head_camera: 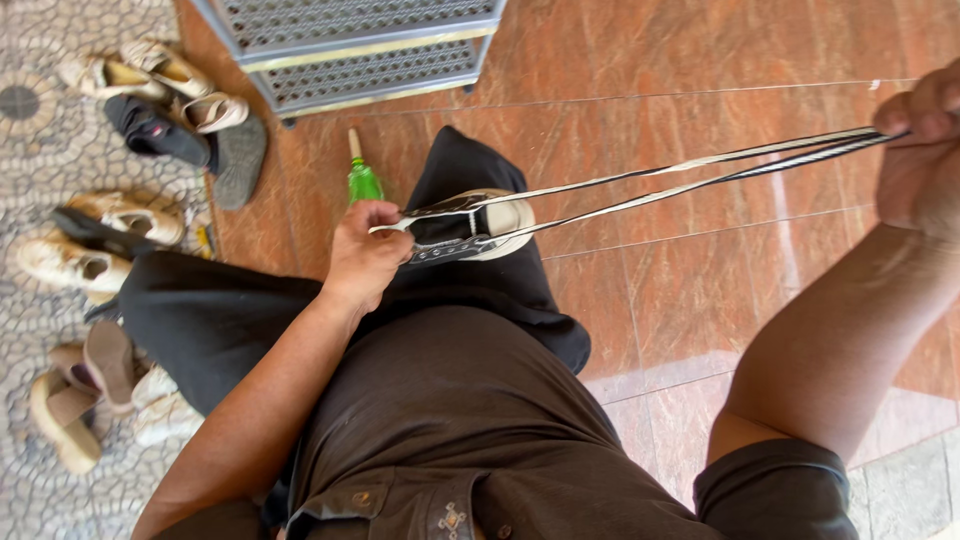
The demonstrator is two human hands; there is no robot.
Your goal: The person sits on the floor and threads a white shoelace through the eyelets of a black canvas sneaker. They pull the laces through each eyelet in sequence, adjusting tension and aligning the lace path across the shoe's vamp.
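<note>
A black and white sneaker [478, 228] rests on my lap over dark trousers. My left hand [362, 252] grips its near side by the eyelets. Two striped black and white shoelace ends [680, 178] run taut from the shoe up to the right. My right hand [920, 150], at the frame's right edge, is closed on those ends and holds them stretched out.
Several pairs of shoes and sandals [120, 100] lie on the pebbled floor at left. A grey metal shoe rack [360, 50] stands at the top. A green bottle [362, 178] stands on the red-brown tiles [700, 60] just beyond my left hand.
</note>
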